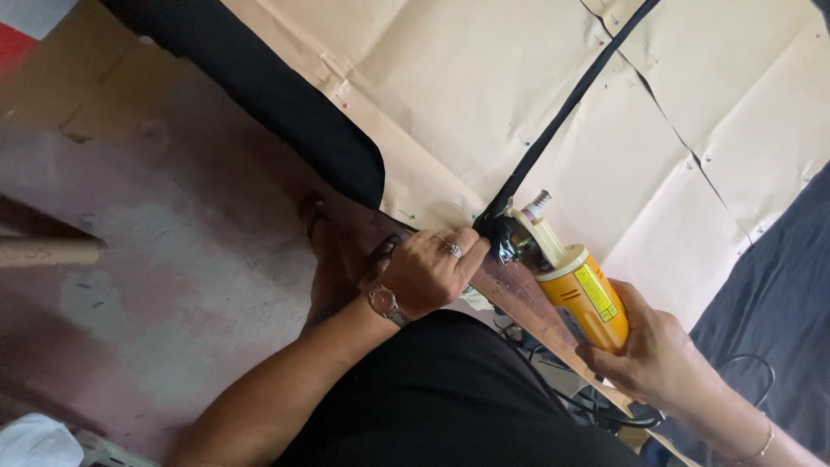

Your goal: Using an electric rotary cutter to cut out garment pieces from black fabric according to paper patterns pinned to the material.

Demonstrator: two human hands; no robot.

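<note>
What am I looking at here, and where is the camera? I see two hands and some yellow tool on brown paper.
The single picture comes from a camera worn on a person's head, looking down at their own two bare hands, so no machine is working here. The right hand grips the yellow body of a handheld electric cutter, whose cable trails away below. The cutter's front end sits at the table edge, where a narrow black gap runs between sheets of tan paper pattern. The left hand, with a ring and a wristwatch, presses down right beside the cutter's front end. The paper lies over black fabric, which shows at the upper left and again at the right. Small pins dot the paper. Below the table edge you see the floor and the person's dark clothing.
</note>
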